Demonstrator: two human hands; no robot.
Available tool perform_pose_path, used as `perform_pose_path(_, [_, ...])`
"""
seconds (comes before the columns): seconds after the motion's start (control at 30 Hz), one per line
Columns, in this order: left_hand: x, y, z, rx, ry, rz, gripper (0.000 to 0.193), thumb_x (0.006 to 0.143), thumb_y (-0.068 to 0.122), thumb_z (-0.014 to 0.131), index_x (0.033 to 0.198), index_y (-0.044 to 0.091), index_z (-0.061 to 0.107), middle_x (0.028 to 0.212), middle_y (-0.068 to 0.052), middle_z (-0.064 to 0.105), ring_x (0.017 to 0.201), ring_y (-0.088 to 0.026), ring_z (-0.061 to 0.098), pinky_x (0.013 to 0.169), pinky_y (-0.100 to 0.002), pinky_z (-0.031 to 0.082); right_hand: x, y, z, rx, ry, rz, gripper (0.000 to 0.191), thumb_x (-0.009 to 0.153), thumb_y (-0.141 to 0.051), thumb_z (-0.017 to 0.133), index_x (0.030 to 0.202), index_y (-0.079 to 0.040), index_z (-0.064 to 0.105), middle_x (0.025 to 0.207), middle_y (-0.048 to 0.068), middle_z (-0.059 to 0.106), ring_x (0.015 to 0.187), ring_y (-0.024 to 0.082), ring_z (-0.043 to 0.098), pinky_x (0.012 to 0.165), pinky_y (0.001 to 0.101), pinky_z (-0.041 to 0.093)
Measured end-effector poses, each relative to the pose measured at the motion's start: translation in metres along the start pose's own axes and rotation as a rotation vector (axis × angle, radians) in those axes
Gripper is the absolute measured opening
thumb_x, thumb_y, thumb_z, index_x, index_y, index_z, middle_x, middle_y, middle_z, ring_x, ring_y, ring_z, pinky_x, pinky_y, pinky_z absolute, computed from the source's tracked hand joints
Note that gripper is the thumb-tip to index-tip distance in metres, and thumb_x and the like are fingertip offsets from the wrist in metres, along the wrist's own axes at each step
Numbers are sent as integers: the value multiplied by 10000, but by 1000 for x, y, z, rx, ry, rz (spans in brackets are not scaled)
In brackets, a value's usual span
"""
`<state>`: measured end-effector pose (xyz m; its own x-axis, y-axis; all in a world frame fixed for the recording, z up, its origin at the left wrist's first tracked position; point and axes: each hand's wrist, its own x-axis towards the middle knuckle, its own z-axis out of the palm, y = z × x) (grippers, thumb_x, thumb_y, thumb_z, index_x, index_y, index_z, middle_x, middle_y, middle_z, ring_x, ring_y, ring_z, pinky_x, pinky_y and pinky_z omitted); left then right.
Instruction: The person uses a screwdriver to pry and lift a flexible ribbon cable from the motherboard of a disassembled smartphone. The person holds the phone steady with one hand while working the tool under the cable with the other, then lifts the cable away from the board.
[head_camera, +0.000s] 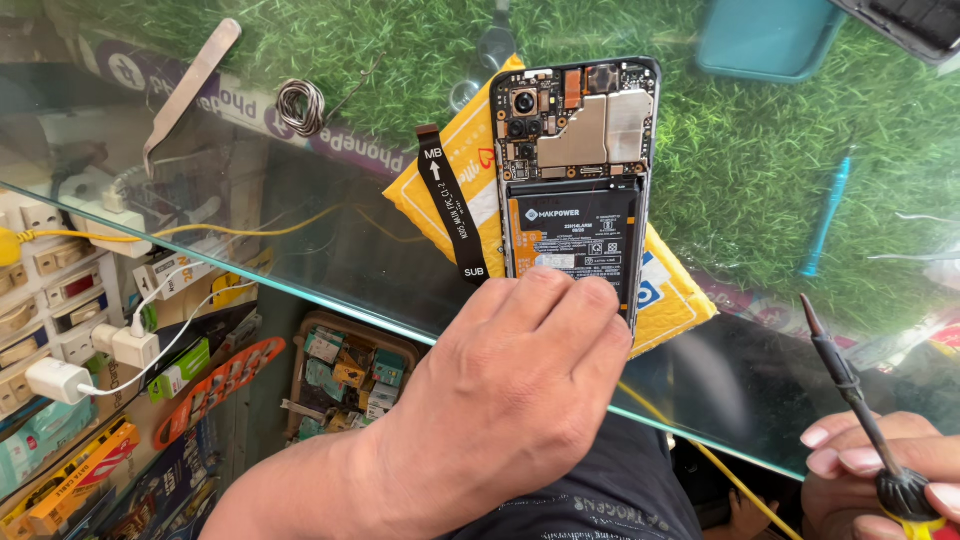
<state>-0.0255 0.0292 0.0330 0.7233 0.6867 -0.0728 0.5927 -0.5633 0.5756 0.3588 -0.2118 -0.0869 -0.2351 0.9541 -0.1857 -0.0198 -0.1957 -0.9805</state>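
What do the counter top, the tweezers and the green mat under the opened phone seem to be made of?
Counter top: clear glass; shelves show through it and its edge looks greenish.
Tweezers: probably bare steel, dull grey with a soft shine.
Green mat: looks like artificial grass, likely plastic, in short fibres.
Opened phone: lies on a yellow padded pouch, under the left hand.

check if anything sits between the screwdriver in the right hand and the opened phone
Yes: the left hand lies over the opened phone's lower end, between it and the screwdriver in the right hand.

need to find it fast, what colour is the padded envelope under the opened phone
Yellow, in the head view: the padded envelope lies under the opened phone.
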Motion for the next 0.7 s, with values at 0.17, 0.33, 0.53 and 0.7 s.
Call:
perform_pose_path(0.17, [-4, -6, -1, -39, 3, 34, 254, 918, 147, 628, 1122, 0, 657, 1097, -99, 556, 1077, -269, 579, 865, -371, 475, 15, -18, 28, 151, 155, 105, 358, 1101, -343, 431, 1078, -22, 587, 997, 186, 679, 899, 342, 671, 871, 504, 629])
perform_pose_path(0.33, [-6, -9, 0, -148, 35, 15, 289, 876, 124, 701, 1133, 12, 634, 1127, -105, 561, 1085, -283, 580, 896, -398, 485, 53, -30, 105, -35, 622, -240, 461, 1021, -476, 515, 1145, -42, 609, 987, 189, 675, 803, 316, 672, 781, 448, 599])
perform_pose_path(0.53, [-13, -17, -2, -233, 26, 44, 421, 774, 150, 770, 1143, 10, 622, 1157, -115, 560, 1082, -299, 578, 886, -419, 481, 107, -84, 133, -297, 370, -263, 245, 940, -193, 726, 1064, -114, 530, 929, 223, 702, 854, 305, 754, 783, 423, 632])
perform_pose_path(0.7, [-18, -23, 1, -244, 62, 50, 390, 821, 155, 756, 1156, 9, 621, 1199, -124, 571, 1111, -296, 584, 916, -416, 489, 172, -107, 161, -597, 348, -332, 401, 739, -17, 854, 992, -81, 550, 906, 201, 726, 828, 282, 746, 768, 386, 603])
